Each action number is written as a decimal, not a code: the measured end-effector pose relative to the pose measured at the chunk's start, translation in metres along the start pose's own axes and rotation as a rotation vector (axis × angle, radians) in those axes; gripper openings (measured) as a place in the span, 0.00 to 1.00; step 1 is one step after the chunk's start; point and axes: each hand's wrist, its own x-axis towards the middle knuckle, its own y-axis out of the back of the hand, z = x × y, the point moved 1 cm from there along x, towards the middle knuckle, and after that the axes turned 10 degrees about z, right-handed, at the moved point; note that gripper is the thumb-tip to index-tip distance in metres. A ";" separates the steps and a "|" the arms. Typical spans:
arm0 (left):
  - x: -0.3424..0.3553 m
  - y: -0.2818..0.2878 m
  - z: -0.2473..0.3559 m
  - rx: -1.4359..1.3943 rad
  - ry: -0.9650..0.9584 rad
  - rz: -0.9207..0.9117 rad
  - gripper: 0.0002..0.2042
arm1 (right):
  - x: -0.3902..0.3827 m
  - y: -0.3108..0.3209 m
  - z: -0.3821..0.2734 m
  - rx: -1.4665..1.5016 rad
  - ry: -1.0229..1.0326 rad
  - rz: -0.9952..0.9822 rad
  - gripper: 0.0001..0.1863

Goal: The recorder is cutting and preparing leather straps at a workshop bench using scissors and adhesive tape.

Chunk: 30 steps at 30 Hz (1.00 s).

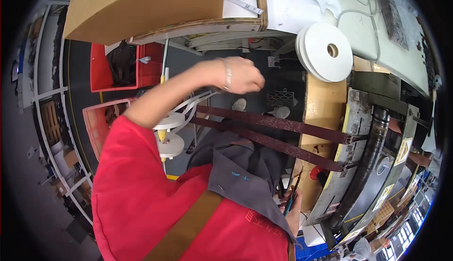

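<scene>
My left hand point(244, 75), with a clear band at the wrist, is held out above the floor with its fingers curled closed. What they hold, if anything, is hidden beneath the hand. Two long dark red straps point(271, 121) run below it, from a grey metal machine point(354, 119) on the right to near the white discs on the left. Low on the right, beside the wooden board, my right hand point(293, 214) is closed around scissors point(290, 202) with a teal handle and slim dark blades pointing up. Part of this hand is hidden by my grey apron point(243, 181).
White discs point(170, 145) sit on an upright pole with yellow parts. Red crates point(101, 67) with dark material stand at left. A cardboard box point(146, 11) rests on the bench. A white reel point(325, 51) stands above the wooden board point(323, 105). Shelving point(49, 93) lines the far left.
</scene>
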 end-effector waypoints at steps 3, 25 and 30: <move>-0.035 -0.012 -0.049 0.144 0.267 -0.181 0.08 | 0.014 -0.006 -0.009 -0.100 -0.021 -0.081 0.30; -0.146 -0.271 -0.277 -0.058 1.203 -0.725 0.09 | 0.023 -0.040 -0.011 -0.262 0.023 -0.066 0.27; -0.120 -0.199 -0.232 -0.927 1.563 -0.154 0.08 | 0.039 -0.062 -0.028 -0.128 0.056 -0.195 0.27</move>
